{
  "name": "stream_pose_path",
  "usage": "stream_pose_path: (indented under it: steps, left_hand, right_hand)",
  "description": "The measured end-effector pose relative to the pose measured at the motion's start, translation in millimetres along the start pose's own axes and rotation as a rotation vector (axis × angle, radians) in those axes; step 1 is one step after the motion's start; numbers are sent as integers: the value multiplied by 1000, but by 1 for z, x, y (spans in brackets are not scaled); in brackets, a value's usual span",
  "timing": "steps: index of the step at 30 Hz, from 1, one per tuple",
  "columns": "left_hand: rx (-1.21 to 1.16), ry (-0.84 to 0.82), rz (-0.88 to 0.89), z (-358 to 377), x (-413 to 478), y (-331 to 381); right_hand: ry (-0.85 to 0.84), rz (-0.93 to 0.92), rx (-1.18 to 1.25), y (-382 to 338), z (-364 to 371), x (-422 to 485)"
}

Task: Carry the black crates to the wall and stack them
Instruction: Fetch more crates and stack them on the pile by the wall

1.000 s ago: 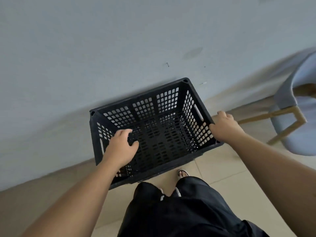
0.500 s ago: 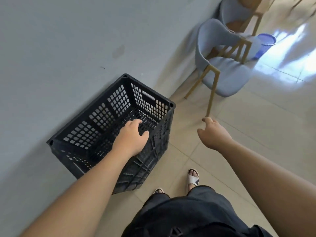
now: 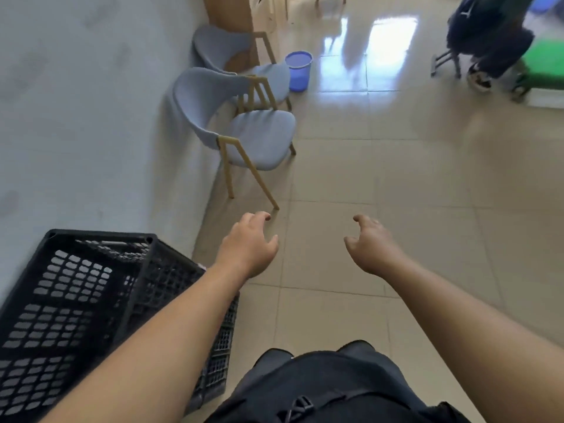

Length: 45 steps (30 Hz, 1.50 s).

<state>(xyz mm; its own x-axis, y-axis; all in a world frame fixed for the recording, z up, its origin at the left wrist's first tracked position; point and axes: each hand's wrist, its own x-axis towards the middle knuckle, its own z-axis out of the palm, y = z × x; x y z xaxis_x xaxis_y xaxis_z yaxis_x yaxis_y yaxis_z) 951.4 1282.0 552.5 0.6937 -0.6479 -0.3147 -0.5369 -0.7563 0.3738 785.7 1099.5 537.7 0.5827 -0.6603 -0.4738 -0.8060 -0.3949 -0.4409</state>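
A black perforated crate (image 3: 79,306) stands on the floor against the grey wall (image 3: 76,117) at the lower left; it is empty inside. My left forearm crosses over its right side. My left hand (image 3: 248,247) hovers over the tiled floor to the right of the crate, fingers apart and holding nothing. My right hand (image 3: 370,245) hangs level with it further right, also empty with loosely curled fingers. Neither hand touches the crate.
Two grey chairs with wooden legs, the near one (image 3: 244,129) and the far one (image 3: 225,47), stand along the wall ahead. A blue bucket (image 3: 298,70) sits beyond them. A dark bag on a wheeled frame (image 3: 488,41) and a green object (image 3: 546,65) are at the far right. Beige tiled floor (image 3: 396,178) stretches ahead.
Both hands let go of the crate, first the right, then the left. My view has swung right, away from the wall, so the crate now sits at the lower left.
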Motion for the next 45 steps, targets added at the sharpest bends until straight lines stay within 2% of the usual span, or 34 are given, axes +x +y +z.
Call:
stream_pose_path:
  steps: [5, 11, 16, 24, 33, 40, 45]
  left_hand:
    - [134, -96, 216, 55, 31, 143]
    - [355, -222, 470, 105, 53, 281]
    - [397, -293, 631, 139, 88, 382]
    - [441, -416, 880, 202, 174, 548]
    - [569, -497, 1075, 234, 267, 741]
    - [646, -559, 1215, 299, 266, 874]
    - [688, -526, 1248, 339, 261, 978]
  right_hand:
    - [88, 137, 43, 115, -70, 2]
    - [169, 320, 99, 230, -134, -11]
    - [219, 491, 140, 305, -171, -14]
    - [204, 785, 126, 413, -244, 24]
    - [294, 1044, 349, 492, -333, 73]
    - [318, 1207, 448, 588, -373, 76]
    - [353, 1209, 482, 685, -431, 86]
